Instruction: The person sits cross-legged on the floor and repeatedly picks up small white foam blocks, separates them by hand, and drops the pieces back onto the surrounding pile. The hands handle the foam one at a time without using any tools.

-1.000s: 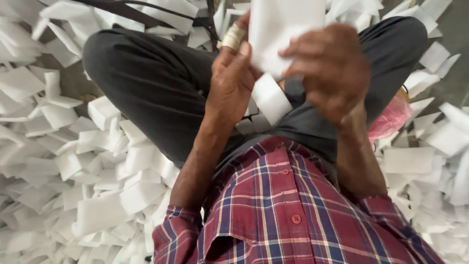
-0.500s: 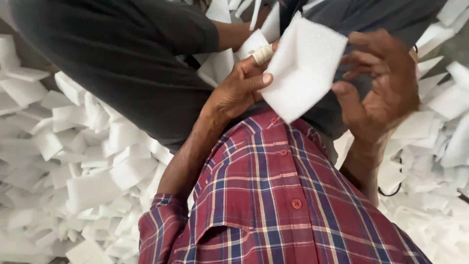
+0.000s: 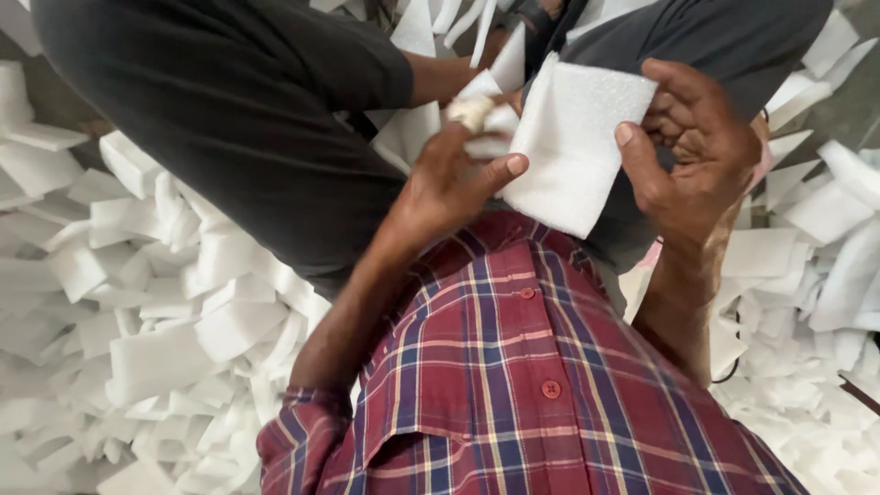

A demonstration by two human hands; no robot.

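Foam sheet (image 3: 573, 147): right hand (image 3: 692, 151) pinches its right edge, left hand (image 3: 449, 179) curls fingers round the left edge; keep both grips firm and even.

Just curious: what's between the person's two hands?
In the head view, a white foam sheet spans between left hand and right hand.

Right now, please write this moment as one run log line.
left hand: touches white foam sheet | right hand: holds sheet edge | around: white foam pieces
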